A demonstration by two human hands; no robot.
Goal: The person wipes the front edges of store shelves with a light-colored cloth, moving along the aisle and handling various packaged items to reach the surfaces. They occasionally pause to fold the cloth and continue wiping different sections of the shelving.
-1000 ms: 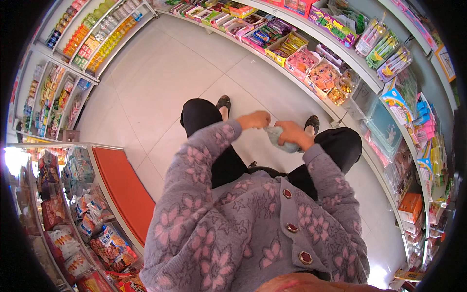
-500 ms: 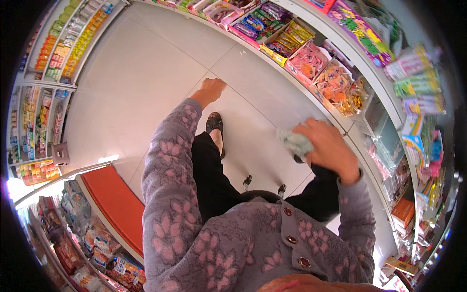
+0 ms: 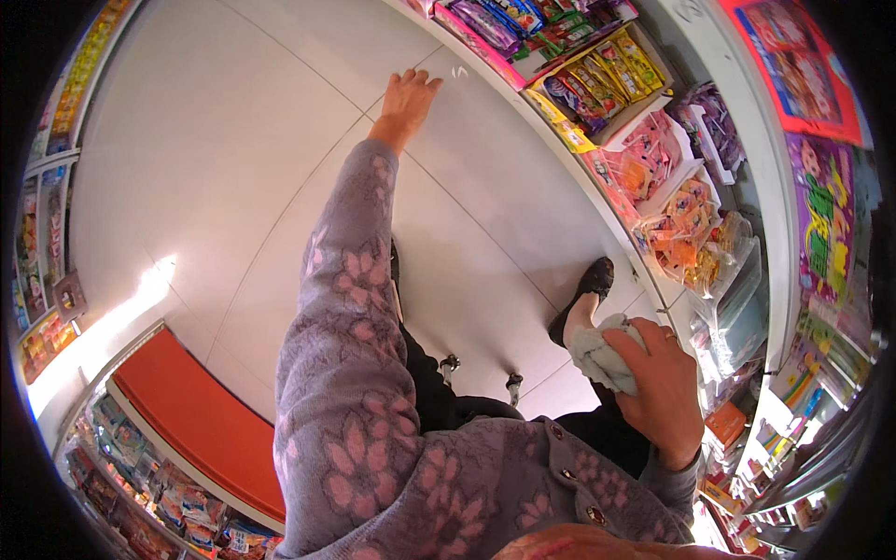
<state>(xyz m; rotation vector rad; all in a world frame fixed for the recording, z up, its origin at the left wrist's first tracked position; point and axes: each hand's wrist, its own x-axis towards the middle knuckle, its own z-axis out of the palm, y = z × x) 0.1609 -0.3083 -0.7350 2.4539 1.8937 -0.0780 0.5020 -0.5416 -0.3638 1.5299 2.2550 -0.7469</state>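
Observation:
My right hand (image 3: 665, 387) is closed around a bunched pale green cloth (image 3: 602, 357), held low in front of my right leg, near my black shoe (image 3: 594, 278). My left arm reaches out ahead, and my left hand (image 3: 407, 101) hangs over the tiled floor (image 3: 308, 177) with its fingers a little apart and nothing in them. To the right of that hand, on the low shelf, stand a pink-edged box of wrapped sweets (image 3: 523, 42) and a yellow box of packets (image 3: 605, 84); it touches neither.
Boxes of pink and orange packets (image 3: 644, 163) continue along the curved right shelf, with a purple package (image 3: 821, 219) above them. A counter with a red-orange panel (image 3: 191, 411) stands at lower left. Stocked shelves (image 3: 47, 224) line the far left. Metal stool or chair legs (image 3: 513, 385) show between my legs.
My left hand has moved farther forward and its fingers have spread. My right hand, with the cloth, sits lower and farther right. The view has turned and come closer to the right shelf.

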